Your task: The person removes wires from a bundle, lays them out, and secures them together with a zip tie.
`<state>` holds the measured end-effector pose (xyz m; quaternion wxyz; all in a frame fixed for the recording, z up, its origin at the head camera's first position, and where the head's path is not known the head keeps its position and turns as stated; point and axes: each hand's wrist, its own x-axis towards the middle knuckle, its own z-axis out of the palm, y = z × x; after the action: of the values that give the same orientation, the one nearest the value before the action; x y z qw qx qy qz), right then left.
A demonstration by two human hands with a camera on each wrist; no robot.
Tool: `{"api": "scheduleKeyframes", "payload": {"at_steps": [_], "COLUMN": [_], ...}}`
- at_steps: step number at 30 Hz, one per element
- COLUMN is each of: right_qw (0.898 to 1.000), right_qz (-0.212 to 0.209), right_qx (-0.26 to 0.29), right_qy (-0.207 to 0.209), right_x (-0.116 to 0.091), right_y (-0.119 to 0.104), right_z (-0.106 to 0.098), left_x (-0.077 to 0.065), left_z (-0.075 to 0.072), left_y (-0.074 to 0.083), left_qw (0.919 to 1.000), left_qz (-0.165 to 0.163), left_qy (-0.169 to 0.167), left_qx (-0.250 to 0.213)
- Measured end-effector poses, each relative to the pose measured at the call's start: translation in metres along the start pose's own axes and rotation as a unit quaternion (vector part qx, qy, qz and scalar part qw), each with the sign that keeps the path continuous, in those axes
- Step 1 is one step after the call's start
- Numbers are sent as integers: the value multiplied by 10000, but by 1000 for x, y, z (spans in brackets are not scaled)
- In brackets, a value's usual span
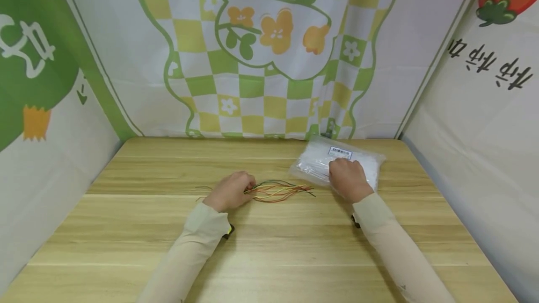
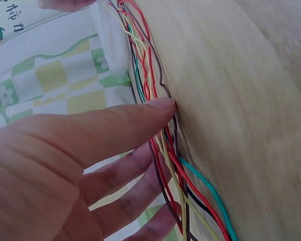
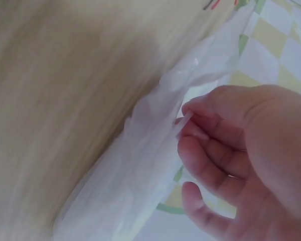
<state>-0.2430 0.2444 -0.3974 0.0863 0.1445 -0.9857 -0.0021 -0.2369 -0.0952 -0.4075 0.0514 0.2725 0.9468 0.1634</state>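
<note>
On the wooden table lies a bundle of thin electrical wires (image 1: 280,191) in red, yellow, green and black. My left hand (image 1: 229,191) pinches it toward its left end. In the left wrist view the thumb (image 2: 133,118) lies across the wires and the other fingers are behind them. To the right is a clear plastic bag (image 1: 309,158) of thin white strips, with a barcode label on top. My right hand (image 1: 348,179) is over the bag's front part. Its thumb and fingers pinch a small translucent fold of the bag in the right wrist view.
The wooden table (image 1: 269,256) reaches back to a printed curtain (image 1: 202,78) with green and yellow checks. Fabric side walls (image 1: 471,120) stand left and right of the table. The bag lies near the table's back edge.
</note>
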Motion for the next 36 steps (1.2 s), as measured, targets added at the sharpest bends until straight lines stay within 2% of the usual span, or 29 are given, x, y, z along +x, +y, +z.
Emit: {"api": "scheduleKeyframes", "payload": {"at_steps": [8,15,21,26,30,36], "right_qw": [9962,9912,9884,9833,9746,9536], "right_qz": [105,-13,-431,-857,-1242,-1945], "right_qx": [838,1320,1368,963,648,716], "right_qy": [-224,-102,503,1282,1749,2186], "right_x": [-4,4,8,9,5,-7], "right_y": [7,4,-6,-19,-34,-61], "right_z": [-1,4,2,-2,-7,-20], "left_x": [0,-3,-2,1,4,4], "left_z": [0,-1,-3,-3,-2,0], "left_y": [-4,-6,-7,-6,-5,-2], "left_qw": [9999,9999,9999,9999,9999,9997], "left_qz": [-64,-119,-112,-88,-83,-143], "left_qy": [-32,8,67,97,113,129], "left_qx": [-98,-93,-90,-26,-17,-118]}}
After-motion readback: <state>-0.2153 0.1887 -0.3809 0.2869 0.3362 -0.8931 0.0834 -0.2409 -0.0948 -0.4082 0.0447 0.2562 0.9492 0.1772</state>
